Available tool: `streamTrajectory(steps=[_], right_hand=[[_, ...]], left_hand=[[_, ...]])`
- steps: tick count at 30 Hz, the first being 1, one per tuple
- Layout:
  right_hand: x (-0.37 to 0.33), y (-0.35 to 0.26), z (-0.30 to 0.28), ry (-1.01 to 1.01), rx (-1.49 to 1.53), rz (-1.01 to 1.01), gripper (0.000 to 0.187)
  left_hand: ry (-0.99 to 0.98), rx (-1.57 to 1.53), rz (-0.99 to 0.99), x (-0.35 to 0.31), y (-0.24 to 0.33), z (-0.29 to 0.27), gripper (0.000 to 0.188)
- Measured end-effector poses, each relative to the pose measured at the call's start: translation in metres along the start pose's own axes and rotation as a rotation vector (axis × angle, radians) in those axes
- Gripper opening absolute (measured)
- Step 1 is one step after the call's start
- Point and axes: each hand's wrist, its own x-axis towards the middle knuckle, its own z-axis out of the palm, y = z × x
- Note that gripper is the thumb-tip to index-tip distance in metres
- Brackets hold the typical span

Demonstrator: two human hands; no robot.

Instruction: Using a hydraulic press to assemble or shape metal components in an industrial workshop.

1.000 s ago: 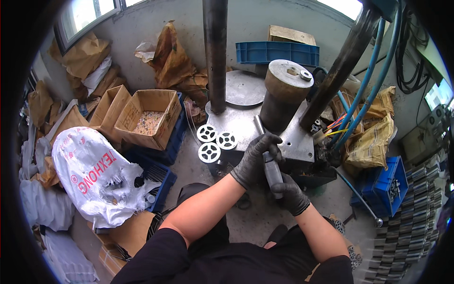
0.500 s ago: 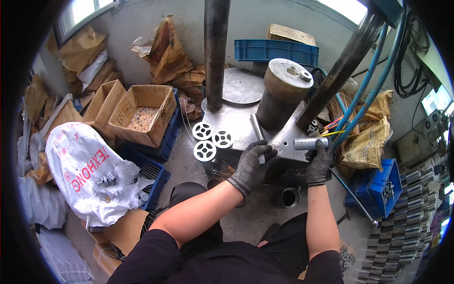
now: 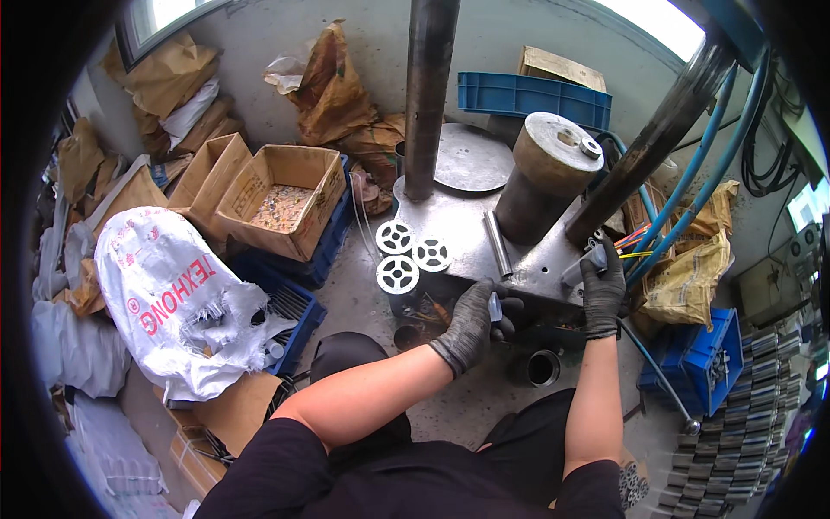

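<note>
My left hand, in a dark grey work glove, is closed around a small whitish translucent piece at the metal table's front edge. Just beyond it, a slim metal rod lies on the table plate, apart from the fingers. My right hand, gloved likewise, grips a grey metal cylinder over the table's front right part. Its fingers cover much of the cylinder. Three white slotted discs sit at the plate's left corner. Behind the rod stands a thick steel cylinder with a small ring on top.
Two steel columns rise from the metal table. Blue hoses run down at the right. Cardboard boxes and a white sack stand left. A blue bin and stacked metal tubes occupy the right.
My left hand has drawn back toward me from the rod, which stays on the plate. The cylinder in my right hand has gone from level to tilted. The whole view has shifted slightly.
</note>
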Motion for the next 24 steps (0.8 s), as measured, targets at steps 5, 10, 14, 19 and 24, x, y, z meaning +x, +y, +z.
streamTrajectory(steps=[5, 10, 14, 19, 24], right_hand=[[0.013, -0.041, -0.021, 0.176, -0.1, -0.044, 0.058], [0.015, -0.09, -0.044, 0.445, -0.098, -0.304, 0.059], [-0.037, -0.133, -0.032, 0.116, 0.811, 0.004, 0.072], [-0.087, -0.14, 0.016, -0.287, 0.856, 0.349, 0.049], [-0.102, -0.142, 0.011, -0.421, 0.721, 0.301, 0.031]], left_hand=[[0.072, 0.017, 0.026, -0.003, 0.003, -0.004, 0.049], [0.119, 0.026, 0.188, -0.004, 0.002, -0.006, 0.049], [-0.003, -0.022, 0.143, -0.014, 0.019, 0.001, 0.056], [-0.046, -0.025, 0.216, -0.023, 0.029, -0.01, 0.066], [0.023, 0.543, 0.892, -0.001, 0.012, -0.032, 0.04]])
